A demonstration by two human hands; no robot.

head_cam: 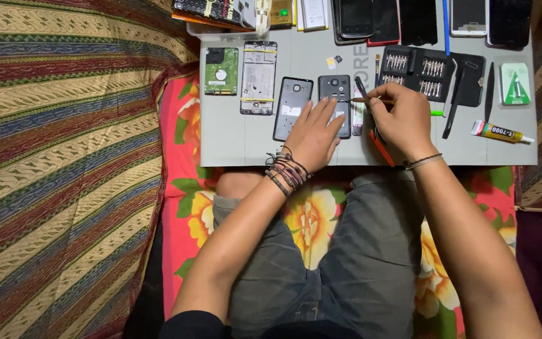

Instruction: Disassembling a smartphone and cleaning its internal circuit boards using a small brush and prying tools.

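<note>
Fingers (325, 113) of the left hand (313, 137) lie spread and flat on a dark opened phone (335, 89) at centre frame. Just right of it, the right hand (403, 122) pinches a thin tool (366, 100) — tip toward the phone's right edge — on a grey mat (233, 141), with a bit set (420, 72) beyond the knuckles.

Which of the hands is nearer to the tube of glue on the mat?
Right. The right hand, holding a thin tool, is just left of the glue tube; the left hand rests on a phone, farther left.
</note>
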